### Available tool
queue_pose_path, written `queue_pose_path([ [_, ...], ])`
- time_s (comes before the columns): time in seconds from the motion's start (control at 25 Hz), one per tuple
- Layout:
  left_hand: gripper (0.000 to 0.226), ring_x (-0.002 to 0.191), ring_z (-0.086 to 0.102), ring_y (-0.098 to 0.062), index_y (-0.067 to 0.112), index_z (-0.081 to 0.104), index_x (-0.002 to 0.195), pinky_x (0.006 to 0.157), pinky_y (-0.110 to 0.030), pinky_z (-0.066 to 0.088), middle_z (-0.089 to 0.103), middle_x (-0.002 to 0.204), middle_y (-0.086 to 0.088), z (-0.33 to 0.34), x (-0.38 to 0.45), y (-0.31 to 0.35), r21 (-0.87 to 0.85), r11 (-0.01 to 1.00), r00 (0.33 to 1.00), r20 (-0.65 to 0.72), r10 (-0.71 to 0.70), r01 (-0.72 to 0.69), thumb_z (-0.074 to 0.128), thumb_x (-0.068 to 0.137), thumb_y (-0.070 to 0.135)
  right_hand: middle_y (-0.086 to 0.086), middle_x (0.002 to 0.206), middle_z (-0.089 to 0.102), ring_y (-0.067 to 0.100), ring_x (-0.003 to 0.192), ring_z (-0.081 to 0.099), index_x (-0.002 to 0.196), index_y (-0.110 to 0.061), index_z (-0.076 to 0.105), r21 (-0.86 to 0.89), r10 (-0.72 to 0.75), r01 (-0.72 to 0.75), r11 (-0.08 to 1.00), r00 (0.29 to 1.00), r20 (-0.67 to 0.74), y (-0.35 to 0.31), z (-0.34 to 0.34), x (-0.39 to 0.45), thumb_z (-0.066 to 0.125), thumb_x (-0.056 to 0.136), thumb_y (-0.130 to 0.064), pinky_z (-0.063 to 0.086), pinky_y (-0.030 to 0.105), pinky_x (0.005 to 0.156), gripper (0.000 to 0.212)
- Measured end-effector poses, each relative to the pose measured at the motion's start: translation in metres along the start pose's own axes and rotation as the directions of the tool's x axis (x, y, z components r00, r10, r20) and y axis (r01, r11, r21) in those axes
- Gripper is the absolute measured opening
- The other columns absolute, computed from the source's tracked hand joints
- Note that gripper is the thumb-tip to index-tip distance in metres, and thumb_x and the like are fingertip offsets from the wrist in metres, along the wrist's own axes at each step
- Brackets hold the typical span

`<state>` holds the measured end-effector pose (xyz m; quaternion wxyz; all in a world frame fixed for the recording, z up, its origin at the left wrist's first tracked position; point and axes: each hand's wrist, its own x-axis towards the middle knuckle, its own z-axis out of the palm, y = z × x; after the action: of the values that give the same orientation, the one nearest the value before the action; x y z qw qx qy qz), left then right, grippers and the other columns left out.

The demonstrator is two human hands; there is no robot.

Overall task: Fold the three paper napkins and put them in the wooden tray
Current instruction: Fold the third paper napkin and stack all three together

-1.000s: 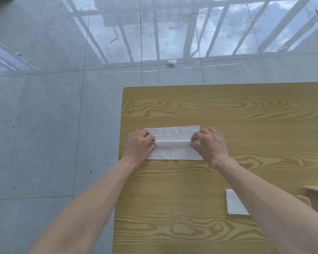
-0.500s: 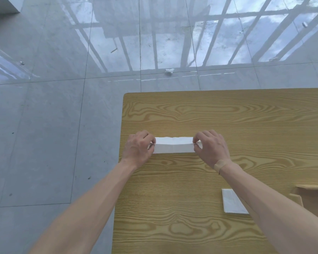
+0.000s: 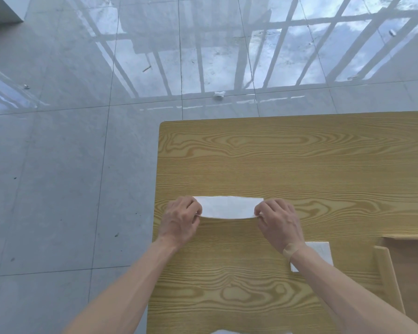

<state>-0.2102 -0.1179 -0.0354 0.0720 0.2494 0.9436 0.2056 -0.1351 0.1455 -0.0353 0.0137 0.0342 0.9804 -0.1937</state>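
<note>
We pinch the two ends of a white paper napkin folded into a long strip (image 3: 228,207), our left hand (image 3: 180,220) and right hand (image 3: 279,222) both curled on it above the yellow wood-grain table (image 3: 299,160). A second folded white napkin (image 3: 320,251) lies just beside the light wooden tray (image 3: 386,268) at the right edge.

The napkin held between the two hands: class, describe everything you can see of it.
The napkin is white, thin, soft-looking paper, folded into a long narrow strip with a faint crease down its middle. It lies across the wooden table near its left edge; its near edge bows toward the person. The left hand pinches its left end and the right hand its right end. Nothing else touches it.
</note>
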Motion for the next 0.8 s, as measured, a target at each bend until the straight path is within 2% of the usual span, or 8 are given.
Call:
queue_pose_path([
  [0.16, 0.023, 0.088, 0.060, -0.020, 0.016, 0.065, 0.086, 0.076, -0.038, 0.050, 0.063, 0.090, 0.003, 0.009, -0.014, -0.003, 0.033, 0.998, 0.996, 0.071, -0.060, 0.058, 0.075, 0.072, 0.000, -0.004, 0.090, 0.070, 0.027, 0.089, 0.063, 0.090, -0.019, 0.071, -0.059, 0.002, 0.001, 0.998, 0.999, 0.049, -0.001, 0.011, -0.017, 0.076, 0.065, 0.003, 0.047, 0.037, 0.073, 0.033],
  [0.28, 0.023, 0.096, 0.059, -0.021, 0.017, 0.066, 0.091, 0.081, -0.040, 0.050, 0.062, 0.096, 0.002, 0.012, -0.022, -0.004, 0.058, 0.997, 0.995, 0.074, -0.062, 0.057, 0.073, 0.073, 0.004, -0.002, 0.095, 0.070, 0.029, 0.090, 0.064, 0.097, -0.018, 0.072, -0.086, 0.017, -0.013, 0.996, 0.999, 0.051, -0.004, 0.013, -0.022, 0.075, 0.061, 0.007, 0.049, 0.040, 0.072, 0.043],
  [0.36, 0.021, 0.105, 0.056, -0.022, 0.017, 0.065, 0.098, 0.086, -0.044, 0.049, 0.061, 0.104, 0.000, 0.014, -0.024, 0.001, 0.067, 0.997, 0.998, 0.054, -0.029, 0.025, 0.068, 0.077, 0.013, 0.000, 0.103, 0.069, 0.029, 0.099, 0.063, 0.105, -0.017, 0.071, -0.102, 0.007, -0.005, 0.995, 1.000, 0.018, -0.013, 0.016, -0.023, 0.074, 0.068, 0.001, 0.049, 0.042, 0.076, 0.041],
  [0.44, 0.029, 0.121, 0.051, -0.025, 0.016, 0.062, 0.114, 0.097, -0.048, 0.045, 0.060, 0.121, -0.004, 0.019, -0.020, 0.011, 0.104, 0.994, 0.998, 0.066, 0.009, -0.016, 0.058, 0.086, 0.024, 0.002, 0.118, 0.066, 0.030, 0.118, 0.058, 0.119, -0.015, 0.065, -0.123, -0.016, 0.016, 0.992, 1.000, 0.001, -0.026, 0.026, -0.020, 0.065, 0.083, -0.012, 0.048, 0.044, 0.091, 0.035],
  [0.52, 0.046, 0.139, 0.038, -0.029, 0.011, 0.052, 0.135, 0.111, -0.048, 0.033, 0.049, 0.144, -0.008, 0.028, -0.012, 0.024, 0.151, 0.986, 0.991, 0.125, 0.052, -0.070, 0.044, 0.095, 0.032, 0.005, 0.139, 0.057, 0.032, 0.135, 0.045, 0.136, -0.011, 0.053, -0.145, -0.027, 0.036, 0.989, 0.998, 0.059, -0.039, 0.037, -0.017, 0.049, 0.094, -0.025, 0.041, 0.050, 0.106, 0.044],
  [0.6, 0.056, 0.149, 0.020, -0.027, 0.009, 0.035, 0.149, 0.118, -0.048, 0.018, 0.028, 0.159, -0.008, 0.040, -0.002, 0.034, 0.182, 0.976, 0.982, 0.169, 0.084, -0.115, 0.031, 0.101, 0.038, 0.005, 0.156, 0.037, 0.033, 0.146, 0.026, 0.149, -0.012, 0.034, -0.189, -0.028, 0.055, 0.981, 0.990, 0.141, -0.045, 0.051, -0.008, 0.037, 0.098, -0.034, 0.026, 0.055, 0.117, 0.056],
  [0.68, 0.060, 0.150, 0.010, -0.025, 0.009, 0.021, 0.153, 0.119, -0.047, 0.011, 0.015, 0.163, -0.007, 0.051, 0.003, 0.038, 0.191, 0.974, 0.973, 0.218, 0.081, -0.124, 0.020, 0.103, 0.041, 0.006, 0.162, 0.020, 0.033, 0.150, 0.010, 0.154, -0.013, 0.015, -0.223, -0.031, 0.075, 0.972, 0.980, 0.195, -0.045, 0.065, -0.003, 0.031, 0.099, -0.037, 0.010, 0.056, 0.120, 0.062],
  [0.8, 0.064, 0.150, 0.007, -0.024, 0.008, 0.014, 0.153, 0.118, -0.047, 0.010, 0.010, 0.163, -0.007, 0.066, 0.005, 0.036, 0.211, 0.973, 0.967, 0.253, 0.034, -0.090, 0.014, 0.101, 0.045, 0.005, 0.165, 0.007, 0.032, 0.151, -0.002, 0.155, -0.014, 0.008, -0.238, -0.030, 0.083, 0.968, 0.976, 0.215, -0.036, 0.081, 0.000, 0.026, 0.099, -0.041, 0.003, 0.057, 0.118, 0.066],
])
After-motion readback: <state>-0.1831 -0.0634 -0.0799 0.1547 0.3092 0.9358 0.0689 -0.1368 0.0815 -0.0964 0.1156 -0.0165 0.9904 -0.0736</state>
